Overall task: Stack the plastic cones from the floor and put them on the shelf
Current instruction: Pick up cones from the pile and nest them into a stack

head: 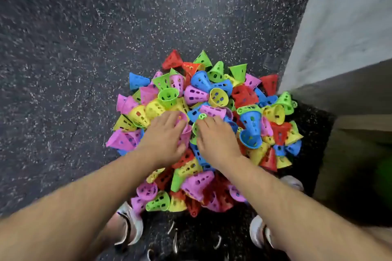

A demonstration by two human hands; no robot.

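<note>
A heap of small perforated plastic cones (pixel 214 97) in pink, yellow, green, blue and red lies on the dark speckled floor (pixel 84 48). Both my hands are down in the middle of the heap, side by side. My left hand (pixel 165 135) grips a pink cone (pixel 185 133) between fingers and thumb. My right hand (pixel 216 135) curls over a green cone (pixel 198 122), whose narrow top sticks out past my fingertips. My palms hide most of both cones.
A pale grey wall or panel (pixel 339 27) rises at the right, with a dark ledge (pixel 350 144) below it next to the heap. My white shoes (pixel 129 224) stand just behind the pile. Bare floor stretches left and ahead.
</note>
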